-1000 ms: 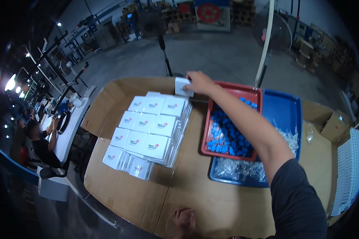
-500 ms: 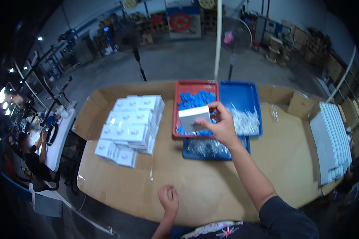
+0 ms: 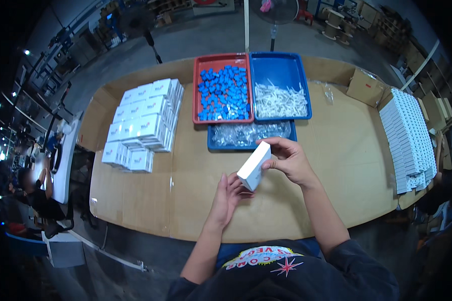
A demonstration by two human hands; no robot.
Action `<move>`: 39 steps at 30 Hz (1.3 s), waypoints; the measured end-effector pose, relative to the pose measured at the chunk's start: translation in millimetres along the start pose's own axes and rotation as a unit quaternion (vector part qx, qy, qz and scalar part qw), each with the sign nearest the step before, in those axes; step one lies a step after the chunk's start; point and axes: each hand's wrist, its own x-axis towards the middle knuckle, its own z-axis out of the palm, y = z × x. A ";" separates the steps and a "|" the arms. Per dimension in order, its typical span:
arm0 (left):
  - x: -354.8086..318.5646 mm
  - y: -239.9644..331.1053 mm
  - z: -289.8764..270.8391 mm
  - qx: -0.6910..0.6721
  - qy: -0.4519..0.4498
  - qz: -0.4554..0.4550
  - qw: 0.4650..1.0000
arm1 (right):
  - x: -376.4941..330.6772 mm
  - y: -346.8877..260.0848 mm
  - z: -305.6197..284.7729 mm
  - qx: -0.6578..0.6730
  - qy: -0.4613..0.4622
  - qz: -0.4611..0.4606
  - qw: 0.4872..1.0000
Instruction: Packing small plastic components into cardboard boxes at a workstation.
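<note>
A small flat white box (image 3: 254,165) is tilted in the air over the near middle of the cardboard-lined table. My right hand (image 3: 290,163) grips its upper right end, thumb on the near face and fingers behind. Beneath the box's lower left end is my left hand (image 3: 229,194), thumb apart and fingers spread, the fingertips close to the box or touching it. Just beyond sits a blue tray (image 3: 220,146) of clear plastic packets, partly covered by a red tray (image 3: 198,100) of small blue pieces and another blue tray (image 3: 273,65) of thin white pieces.
White boxes (image 3: 135,125) are stacked on the left of the table. A tall row of thin white boxes (image 3: 409,140) stands at the right edge. Low cardboard walls (image 3: 366,88) rim the table. At far left, a person (image 3: 37,193) sits at another white table.
My right hand has brought the white box nearer and turned it on edge. My left hand has risen from the table to the box's lower end. The view has tipped downward.
</note>
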 end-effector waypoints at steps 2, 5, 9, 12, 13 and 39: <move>2.1 7.5 15.5 -0.053 -0.138 -0.130 0.980 | -17.7 11.3 -4.5 0.003 -0.025 0.095 0.995; 6.5 -4.2 26.9 0.020 -0.140 -0.173 0.975 | -40.6 28.6 -9.3 0.010 -0.013 0.135 0.991; 6.4 -27.4 20.4 -0.043 -0.105 -0.233 0.966 | -62.0 40.8 -5.9 -0.171 0.005 0.059 0.984; 4.8 -42.1 29.6 -0.079 -0.044 -0.220 0.971 | -74.8 46.5 -3.5 -0.257 -0.029 -0.009 0.966; 5.8 -47.7 35.1 -0.069 -0.026 -0.200 0.977 | -79.2 49.5 -1.1 -0.276 -0.037 -0.026 0.960; 6.2 -43.9 53.6 -0.077 0.035 -0.144 0.986 | -60.9 94.5 18.6 -0.353 0.043 -0.255 0.899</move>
